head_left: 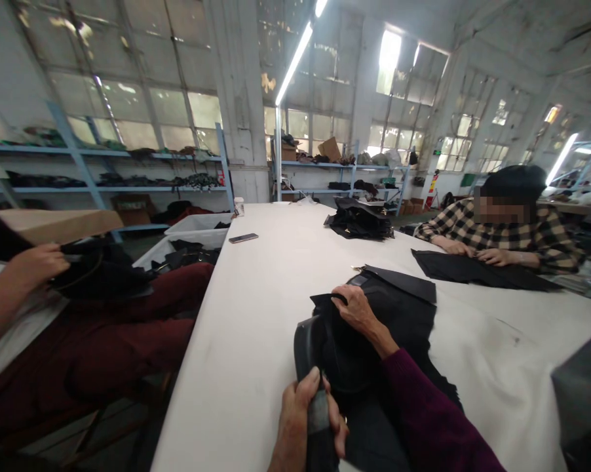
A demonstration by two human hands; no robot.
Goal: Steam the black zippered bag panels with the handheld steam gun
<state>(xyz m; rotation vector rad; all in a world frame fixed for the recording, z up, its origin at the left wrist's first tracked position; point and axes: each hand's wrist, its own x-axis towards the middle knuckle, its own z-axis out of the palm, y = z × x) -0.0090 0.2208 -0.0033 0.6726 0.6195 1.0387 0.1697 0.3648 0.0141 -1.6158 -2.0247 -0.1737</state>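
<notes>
My left hand (295, 413) is closed around a long, dark, strap-like piece (308, 341) with a smooth, slightly shiny surface. Its upper end curves against black fabric, and I cannot make out exactly what it is. Above it and to the right, my right hand (357, 311), below a purple sleeve, pinches the edge of a black fabric piece (347, 354). This piece overlaps more black cloth (408, 308) spread on the white table (256, 308). A small metal fitting shows at the cloth's far edge.
A phone (244, 238) and a white cup (239, 206) are near the table's left edge. Farther back sits a black fabric stack (359, 219). Across at right, a person handles black cloth (477, 269). Another person's hand (40, 262) grips black material at left, near white bins (197, 226).
</notes>
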